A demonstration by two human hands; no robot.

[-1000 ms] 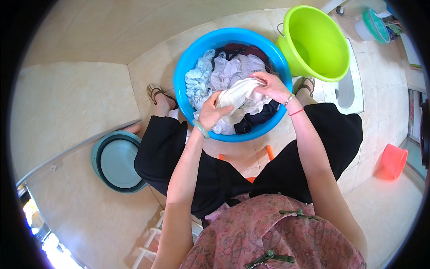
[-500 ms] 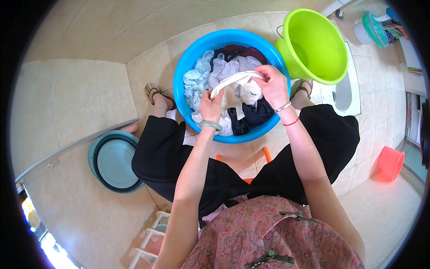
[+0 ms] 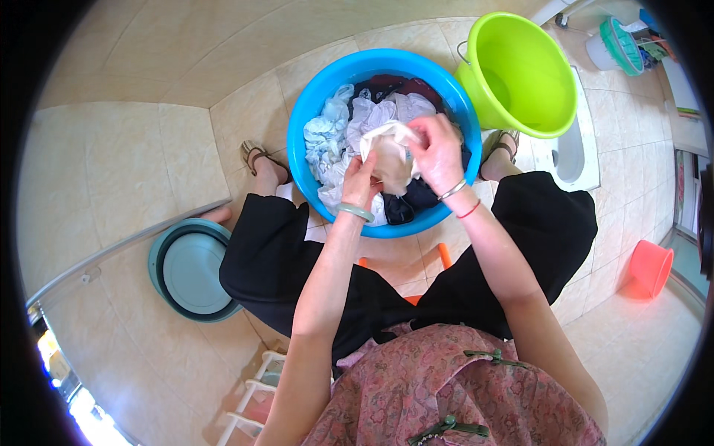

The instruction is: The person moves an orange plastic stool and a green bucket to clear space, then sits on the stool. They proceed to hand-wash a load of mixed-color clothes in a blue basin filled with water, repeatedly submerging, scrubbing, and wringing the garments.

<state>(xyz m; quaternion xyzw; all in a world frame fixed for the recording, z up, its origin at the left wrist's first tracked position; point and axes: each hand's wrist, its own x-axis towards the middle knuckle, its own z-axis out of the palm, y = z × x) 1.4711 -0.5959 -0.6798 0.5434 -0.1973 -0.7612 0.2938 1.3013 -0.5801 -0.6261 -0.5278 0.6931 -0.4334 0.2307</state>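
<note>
A large blue basin point(image 3: 299, 134) stands on the floor between my feet, heaped with laundry. Above the heap I hold a white garment point(image 3: 390, 167), bunched and folded over at its upper edge; its exact kind does not show. My left hand point(image 3: 361, 182) pinches its left side between thumb and fingers. My right hand point(image 3: 437, 152) grips the opposite side, slightly blurred. Pale blue cloth point(image 3: 325, 134) lies along the basin's left, white and lilac cloth point(image 3: 372, 113) in the middle, dark red cloth point(image 3: 416, 88) at the back, and dark navy cloth point(image 3: 418, 197) at the near right.
A lime green bucket point(image 3: 565, 89) touches the basin's right, beside a white squat toilet point(image 3: 591, 160). A grey-blue basin point(image 3: 158, 260) sits at left, near a white rack point(image 3: 230, 416). A pink bucket point(image 3: 651, 269) stands at right. Part of an orange stool point(image 3: 444, 256) shows beneath me.
My hands have come closer together, and the stretched edge of the white garment is now bunched. The right hand has turned and shifted slightly left and down.
</note>
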